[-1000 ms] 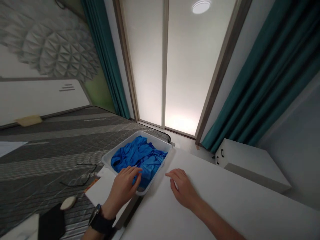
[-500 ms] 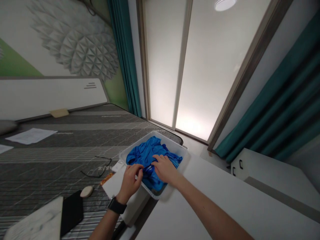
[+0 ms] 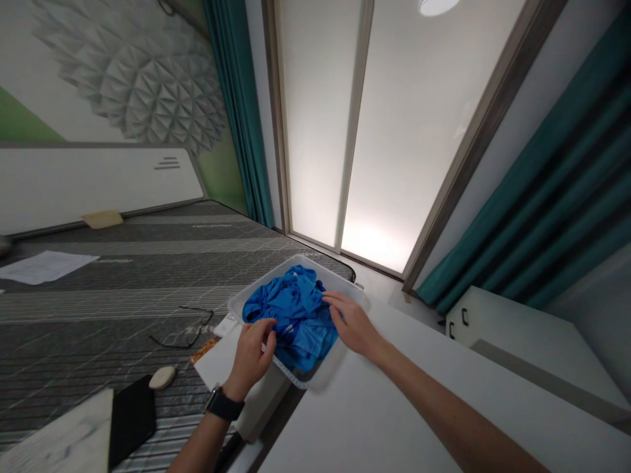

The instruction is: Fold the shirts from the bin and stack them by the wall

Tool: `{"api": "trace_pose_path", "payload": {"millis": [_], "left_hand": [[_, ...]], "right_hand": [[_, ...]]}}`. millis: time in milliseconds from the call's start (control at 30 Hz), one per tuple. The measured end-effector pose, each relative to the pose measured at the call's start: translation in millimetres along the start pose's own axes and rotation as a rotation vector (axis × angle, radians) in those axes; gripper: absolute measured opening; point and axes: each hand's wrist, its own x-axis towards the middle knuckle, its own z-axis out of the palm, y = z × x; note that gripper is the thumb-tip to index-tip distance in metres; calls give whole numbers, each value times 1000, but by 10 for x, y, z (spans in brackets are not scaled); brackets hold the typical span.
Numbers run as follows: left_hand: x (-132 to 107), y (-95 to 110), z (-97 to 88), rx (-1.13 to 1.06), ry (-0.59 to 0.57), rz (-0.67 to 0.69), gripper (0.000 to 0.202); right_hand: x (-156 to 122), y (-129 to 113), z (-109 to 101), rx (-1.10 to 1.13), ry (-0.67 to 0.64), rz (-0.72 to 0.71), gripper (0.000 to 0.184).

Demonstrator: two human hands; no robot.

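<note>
My left grip (image 3: 250,351) pinches the near edge of the blue cloth (image 3: 296,318), and my right grip (image 3: 355,326) clutches its right side. The bunched cloth lies between them and just beyond, in the white tray (image 3: 340,281) at the desk's (image 3: 374,420) far-left corner.

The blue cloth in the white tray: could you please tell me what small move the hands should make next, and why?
Probably lift the blue cloth a little, straight up out of the white tray. It lies crumpled inside, the left hand looks pinched on its near edge and the right hand lies on its right side, so both are placed to raise it.
</note>
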Motion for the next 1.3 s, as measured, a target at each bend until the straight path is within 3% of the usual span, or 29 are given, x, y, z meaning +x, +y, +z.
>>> {"api": "trace_pose_path", "payload": {"millis": [167,267,367,500,600,633,667,733,767,900,1100,1200,1300], "left_hand": [[-4,1,-5,5,12,6,20],[-18,-13,2,3,0,10,20],[-25,-29,7,4,-6,7,20],[-16,-22,-6,1,-13,5,21],[1,7,-23,4,-36,-10,23],[7,18,-27,6,-45,-17,24],[12,29,-31,9,-51,-23,25],[21,44,-36,13,-55,-30,26],[24,48,-37,14,-56,-30,27],[25,41,-31,21,-43,-23,27],[14,5,-14,28,5,6,24],[12,-2,-16,29,9,23,23],[15,5,-23,32,6,19,24]], "right_hand": [[-132,13,-335,229,227,128,30],[-91,74,-376,151,256,216,30],[17,118,-266,-73,77,293,34],[142,110,40,-437,-130,228,27],[216,119,250,-621,-282,256,64],[243,128,294,-645,-336,272,68],[270,137,322,-653,-380,277,63],[317,142,325,-647,-425,253,37],[330,133,303,-642,-428,233,28],[254,24,93,-616,-364,145,28],[-112,-170,-467,-392,-299,-12,24],[-218,-211,-756,-276,-435,-7,31],[-200,-241,-868,-246,-590,92,38]]}}
